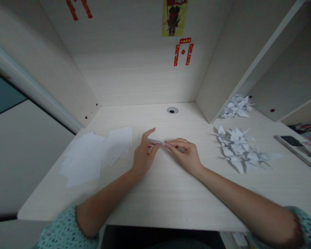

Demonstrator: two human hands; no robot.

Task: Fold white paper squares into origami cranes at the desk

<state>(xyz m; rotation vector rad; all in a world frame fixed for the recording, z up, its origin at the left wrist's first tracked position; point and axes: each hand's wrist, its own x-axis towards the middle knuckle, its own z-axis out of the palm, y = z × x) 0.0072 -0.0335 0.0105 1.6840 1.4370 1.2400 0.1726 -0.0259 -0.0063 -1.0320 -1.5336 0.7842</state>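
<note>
1. At the left, overlapping white sheets (84, 160) lay spread flat on the counter (155, 204).
2. Beside them, the left hand (143, 155) pinched one end of a small folded paper (158, 142), with one finger raised clear.
3. The folded paper was over the middle of the counter, between both hands; its exact folds were too small to make out.
4. The right hand (185, 152), wearing a ring (185, 140), gripped the other end between thumb and fingers.
5. Farther right sat a cluster of pointed paper figures (237, 147), with a second pile (237, 106) behind.
6. A phone (300, 148) lay at the far right.
</note>
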